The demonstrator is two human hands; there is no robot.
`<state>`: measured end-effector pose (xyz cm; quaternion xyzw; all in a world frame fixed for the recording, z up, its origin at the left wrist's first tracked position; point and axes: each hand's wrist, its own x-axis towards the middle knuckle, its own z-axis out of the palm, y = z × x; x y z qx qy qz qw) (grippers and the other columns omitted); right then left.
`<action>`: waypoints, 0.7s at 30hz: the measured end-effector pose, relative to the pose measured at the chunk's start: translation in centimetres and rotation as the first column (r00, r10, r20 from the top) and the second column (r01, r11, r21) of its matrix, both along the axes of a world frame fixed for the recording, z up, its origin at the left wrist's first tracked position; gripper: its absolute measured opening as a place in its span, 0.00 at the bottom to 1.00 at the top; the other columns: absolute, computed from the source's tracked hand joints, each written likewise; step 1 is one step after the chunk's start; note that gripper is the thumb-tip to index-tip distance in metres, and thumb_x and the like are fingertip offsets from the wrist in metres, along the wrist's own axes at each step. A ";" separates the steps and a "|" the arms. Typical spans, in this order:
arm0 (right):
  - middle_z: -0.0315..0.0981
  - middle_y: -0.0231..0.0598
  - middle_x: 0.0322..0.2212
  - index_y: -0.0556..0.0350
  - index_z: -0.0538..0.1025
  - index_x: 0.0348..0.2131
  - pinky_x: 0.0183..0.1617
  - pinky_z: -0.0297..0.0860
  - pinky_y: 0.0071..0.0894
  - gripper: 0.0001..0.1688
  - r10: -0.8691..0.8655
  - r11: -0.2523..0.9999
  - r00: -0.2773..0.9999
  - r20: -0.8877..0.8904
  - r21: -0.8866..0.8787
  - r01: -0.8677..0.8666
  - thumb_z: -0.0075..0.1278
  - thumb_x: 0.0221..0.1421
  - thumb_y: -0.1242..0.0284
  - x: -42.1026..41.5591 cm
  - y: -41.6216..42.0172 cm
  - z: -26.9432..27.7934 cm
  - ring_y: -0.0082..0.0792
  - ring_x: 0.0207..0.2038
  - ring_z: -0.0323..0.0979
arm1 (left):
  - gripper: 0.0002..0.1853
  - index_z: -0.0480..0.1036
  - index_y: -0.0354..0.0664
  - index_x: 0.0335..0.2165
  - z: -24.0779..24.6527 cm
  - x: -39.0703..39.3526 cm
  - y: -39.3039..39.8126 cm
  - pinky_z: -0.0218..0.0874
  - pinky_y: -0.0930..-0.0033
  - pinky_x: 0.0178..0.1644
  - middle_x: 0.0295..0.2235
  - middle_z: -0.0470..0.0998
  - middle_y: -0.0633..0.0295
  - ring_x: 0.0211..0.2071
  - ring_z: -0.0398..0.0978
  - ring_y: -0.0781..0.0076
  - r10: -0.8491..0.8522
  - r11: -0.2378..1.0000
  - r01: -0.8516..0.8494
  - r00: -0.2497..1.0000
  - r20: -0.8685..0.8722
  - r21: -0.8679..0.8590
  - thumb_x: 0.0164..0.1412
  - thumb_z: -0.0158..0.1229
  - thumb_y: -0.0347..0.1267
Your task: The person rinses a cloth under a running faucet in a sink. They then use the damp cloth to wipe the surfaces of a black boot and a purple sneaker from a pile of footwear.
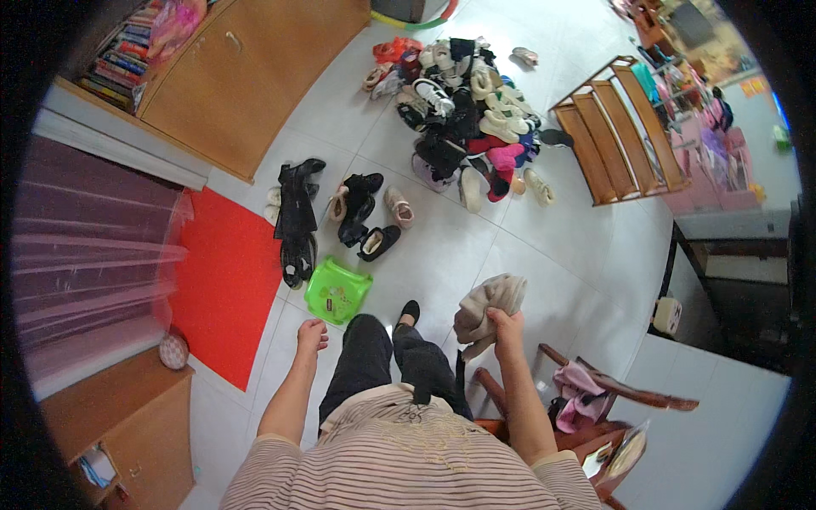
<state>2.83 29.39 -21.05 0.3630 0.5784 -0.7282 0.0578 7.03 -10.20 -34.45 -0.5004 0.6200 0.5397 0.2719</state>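
Observation:
My right hand (507,328) is closed on a crumpled grey-beige cloth (488,306), held out over the tiled floor. My left hand (312,336) hangs with its fingers curled, just below a small green plastic stool (338,290); whether it holds anything small cannot be told. Beyond the stool stand black boots (298,201), a black shoe with a pale lining (379,243) and a pinkish shoe (400,207). Farther off lies a large heap of mixed shoes (468,108).
A wooden slatted rack (615,137) stands right of the heap. Wooden cabinets (255,83) and a red mat (223,280) are at the left. Close on my right is a wooden chair (637,389) with pink items on it.

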 end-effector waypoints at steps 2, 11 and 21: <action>0.69 0.37 0.32 0.62 0.67 0.39 0.39 0.65 0.29 0.21 0.037 0.999 0.999 0.010 0.028 -0.037 0.48 0.39 0.79 -3.2 0.4 0.2 0.31 0.34 0.68 | 0.16 0.65 0.43 0.39 -1.8 0.9 0.0 0.61 0.71 0.19 0.26 0.70 0.62 0.21 0.69 0.72 0.037 0.998 -0.035 0.998 0.045 -0.044 0.49 0.51 0.33; 0.69 0.36 0.31 0.62 0.69 0.37 0.39 0.64 0.28 0.18 0.347 0.930 0.929 0.126 0.077 -0.358 0.49 0.41 0.77 -15.2 1.5 -4.6 0.28 0.33 0.67 | 0.19 0.68 0.41 0.39 -10.3 0.4 4.3 0.63 0.69 0.22 0.25 0.71 0.60 0.21 0.70 0.70 0.155 0.984 -0.132 0.965 0.213 -0.119 0.43 0.51 0.32; 0.68 0.31 0.27 0.61 0.69 0.32 0.32 0.64 0.22 0.12 0.553 0.813 0.776 0.304 0.007 -0.582 0.48 0.42 0.78 -27.3 -1.3 -15.6 0.22 0.29 0.66 | 0.26 0.65 0.37 0.43 -23.5 -1.3 3.6 0.52 0.62 0.53 0.52 0.56 0.48 0.52 0.57 0.55 -0.382 0.778 0.479 0.875 0.298 -0.407 0.45 0.56 0.38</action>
